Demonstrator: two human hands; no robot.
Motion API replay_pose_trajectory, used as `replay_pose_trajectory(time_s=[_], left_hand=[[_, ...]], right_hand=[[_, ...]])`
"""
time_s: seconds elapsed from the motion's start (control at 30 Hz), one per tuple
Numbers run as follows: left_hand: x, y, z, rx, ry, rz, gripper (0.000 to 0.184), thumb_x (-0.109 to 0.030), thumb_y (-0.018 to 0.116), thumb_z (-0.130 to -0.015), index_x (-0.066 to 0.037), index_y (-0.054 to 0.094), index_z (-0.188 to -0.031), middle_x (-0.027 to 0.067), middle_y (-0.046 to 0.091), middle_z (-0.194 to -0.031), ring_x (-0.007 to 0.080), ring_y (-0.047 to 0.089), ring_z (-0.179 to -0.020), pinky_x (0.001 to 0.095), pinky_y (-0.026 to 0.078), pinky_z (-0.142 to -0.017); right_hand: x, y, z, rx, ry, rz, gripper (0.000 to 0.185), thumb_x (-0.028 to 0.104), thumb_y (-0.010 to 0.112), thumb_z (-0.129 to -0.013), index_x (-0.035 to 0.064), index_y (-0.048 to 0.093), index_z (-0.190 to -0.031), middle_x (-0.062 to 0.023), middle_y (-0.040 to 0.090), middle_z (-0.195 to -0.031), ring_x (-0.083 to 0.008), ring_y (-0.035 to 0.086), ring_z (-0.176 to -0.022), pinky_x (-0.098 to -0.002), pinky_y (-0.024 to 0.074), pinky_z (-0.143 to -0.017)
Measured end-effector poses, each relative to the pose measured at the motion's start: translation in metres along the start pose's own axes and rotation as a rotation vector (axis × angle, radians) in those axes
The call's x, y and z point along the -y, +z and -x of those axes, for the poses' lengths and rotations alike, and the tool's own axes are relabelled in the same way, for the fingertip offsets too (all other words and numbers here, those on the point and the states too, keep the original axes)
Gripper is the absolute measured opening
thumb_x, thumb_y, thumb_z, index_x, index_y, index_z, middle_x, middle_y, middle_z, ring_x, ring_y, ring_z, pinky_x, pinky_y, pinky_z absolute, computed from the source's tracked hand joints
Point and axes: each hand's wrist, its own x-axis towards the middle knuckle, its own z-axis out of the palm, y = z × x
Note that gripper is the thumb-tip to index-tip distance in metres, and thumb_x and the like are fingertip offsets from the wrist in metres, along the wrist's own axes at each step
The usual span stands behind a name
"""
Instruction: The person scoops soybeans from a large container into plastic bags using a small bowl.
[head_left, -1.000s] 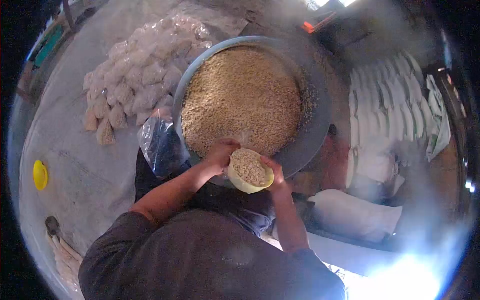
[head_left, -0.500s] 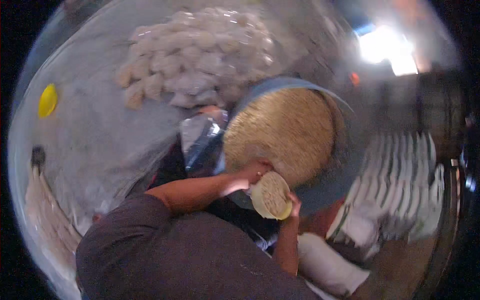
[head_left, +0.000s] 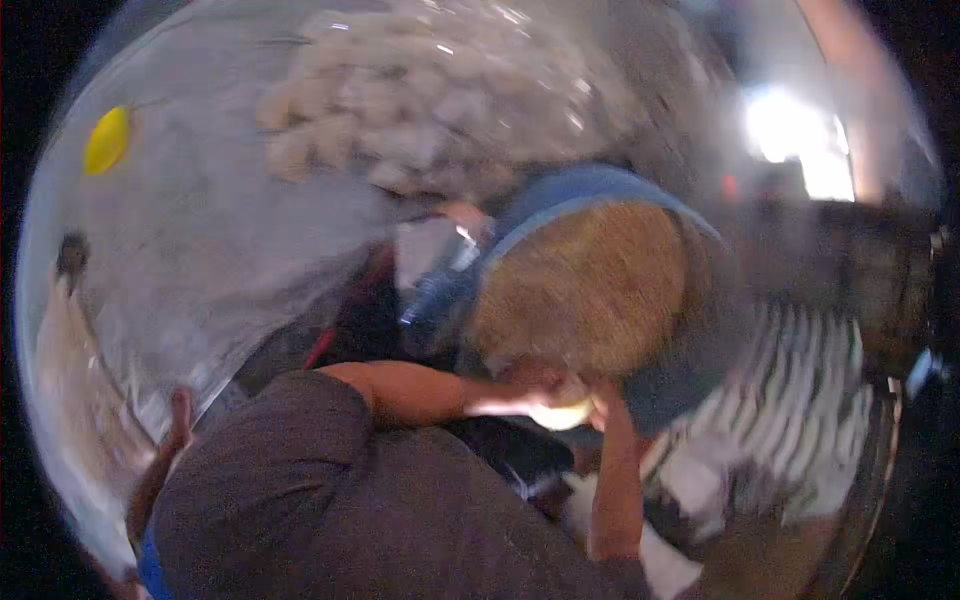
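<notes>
Both my hands are on a pale yellow bowl [head_left: 562, 414] at the near edge of a large blue tub [head_left: 560, 190]. My left hand [head_left: 538, 384] is closed at the bowl's left and far side, blurred by motion. Fingers of my right hand [head_left: 599, 408] grip its right rim. The bowl is tilted toward the tub, and its inside is mostly hidden. Loose tan, grain-like material [head_left: 590, 285] fills much of the tub.
Many filled clear bags [head_left: 400, 110] lie heaped on a grey sheet [head_left: 210, 230] beyond the tub. Shiny plastic [head_left: 430, 260] is at the tub's left. White sacks [head_left: 780, 400] are stacked at right. A yellow object [head_left: 107, 140] lies far left. Another person's limb [head_left: 180, 415] shows lower left.
The bowl has tipped toward the tub, so the pale contents seen in it before are hidden. Both hands have shifted slightly right with it. The whole view has shifted too.
</notes>
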Motion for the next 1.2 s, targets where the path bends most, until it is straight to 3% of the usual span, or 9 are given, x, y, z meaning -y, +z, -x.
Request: replay_pose_trajectory(time_s=[0.07, 0.17, 0.3, 0.73, 0.8, 0.93, 1.03, 1.13, 1.2], left_hand=[[0.051, 0.026, -0.011, -0.154, 0.022, 0.300, 0.031, -0.017, 0.070, -0.077, -0.011, 0.067, -0.108, 0.0159, 0.071, -0.101, 0.0323, 0.069, -0.095, 0.0432, 0.053, -0.080], [0.050, 0.024, -0.011, -0.356, 0.066, -0.122, 0.018, -0.016, 0.058, -0.094, -0.010, 0.064, -0.110, 0.0200, 0.070, -0.096, 0.0394, 0.069, -0.091, 0.0480, 0.054, -0.075], [0.030, 0.011, -0.006, -0.403, 0.070, -0.085, 0.018, -0.017, 0.056, -0.097, -0.009, 0.063, -0.112, 0.0220, 0.069, -0.094, 0.0415, 0.069, -0.088, 0.0498, 0.054, -0.073], [0.061, 0.016, 0.000, -0.462, 0.123, -0.305, 0.019, -0.019, 0.057, -0.095, -0.008, 0.064, -0.110, 0.0199, 0.070, -0.095, 0.0428, 0.068, -0.085, 0.0503, 0.054, -0.073], [0.037, -0.001, 0.004, -0.332, -0.079, -0.360, 0.016, -0.016, 0.058, -0.094, -0.008, 0.062, -0.107, 0.0201, 0.070, -0.092, 0.0419, 0.069, -0.085, 0.0503, 0.054, -0.071], [0.084, 0.011, -0.005, -0.469, 0.118, -0.294, 0.016, -0.013, 0.059, -0.094, -0.009, 0.061, -0.109, 0.0206, 0.069, -0.086, 0.0407, 0.069, -0.081, 0.0501, 0.053, -0.067], [0.053, -0.001, 0.003, -0.390, 0.003, -0.482, 0.015, -0.016, 0.060, -0.095, -0.010, 0.061, -0.108, 0.0186, 0.069, -0.085, 0.0405, 0.069, -0.079, 0.0507, 0.053, -0.066], [0.062, -0.002, 0.001, -0.537, 0.152, -0.392, 0.015, -0.012, 0.064, -0.093, -0.010, 0.061, -0.108, 0.0157, 0.070, -0.088, 0.0368, 0.070, -0.081, 0.0464, 0.053, -0.068], [0.026, -0.030, 0.004, -0.498, 0.051, -0.511, 0.013, -0.011, 0.065, -0.093, -0.010, 0.062, -0.106, 0.0169, 0.070, -0.090, 0.0352, 0.070, -0.085, 0.0443, 0.054, -0.071]], right_hand=[[0.059, 0.047, 0.046, -0.069, 0.041, 0.142, 0.061, 0.048, 0.054, -0.099, 0.0062, 0.044, -0.143, -0.0181, 0.062, -0.129, -0.0331, 0.067, -0.109, -0.0553, 0.0590, -0.081], [0.072, 0.044, 0.044, -0.123, 0.107, 0.317, 0.057, 0.047, 0.046, -0.100, 0.0114, 0.044, -0.144, -0.0182, 0.062, -0.130, -0.0370, 0.068, -0.106, -0.0545, 0.0619, -0.071], [0.099, 0.056, 0.044, -0.122, 0.010, 0.579, 0.050, 0.040, 0.045, -0.101, 0.0081, 0.048, -0.140, -0.0192, 0.064, -0.125, -0.0372, 0.069, -0.102, -0.0541, 0.0625, -0.069], [0.086, 0.045, 0.017, -0.018, 0.211, 0.335, 0.054, 0.051, 0.052, -0.097, 0.0128, 0.053, -0.136, -0.0143, 0.063, -0.124, -0.0350, 0.065, -0.108, -0.0613, 0.0555, -0.080], [0.096, 0.044, 0.042, -0.114, 0.305, 0.136, 0.053, 0.047, 0.058, -0.094, 0.0103, 0.055, -0.132, -0.0141, 0.064, -0.117, -0.0329, 0.067, -0.102, -0.0574, 0.0561, -0.082], [0.053, 0.060, 0.012, -0.331, -0.173, 0.291, 0.045, 0.034, 0.063, -0.090, 0.0086, 0.061, -0.127, -0.0149, 0.068, -0.114, -0.0346, 0.068, -0.102, -0.0552, 0.0537, -0.088], [-0.019, 0.121, -0.052, -0.950, -0.560, 0.692, 0.041, 0.025, 0.066, -0.086, 0.0073, 0.065, -0.123, -0.0155, 0.071, -0.111, -0.0358, 0.068, -0.102, -0.0535, 0.0519, -0.092], [-0.022, 0.085, -0.071, -0.633, -0.460, 1.112, 0.034, 0.016, 0.064, -0.087, 0.0058, 0.067, -0.119, -0.0151, 0.072, -0.104, -0.0328, 0.071, -0.095, -0.0497, 0.0559, -0.088], [0.014, 0.094, -0.019, -0.540, -0.406, 0.443, 0.027, 0.010, 0.060, -0.091, 0.0035, 0.067, -0.116, -0.0138, 0.072, -0.097, -0.0277, 0.072, -0.083, -0.0431, 0.0593, -0.077]])
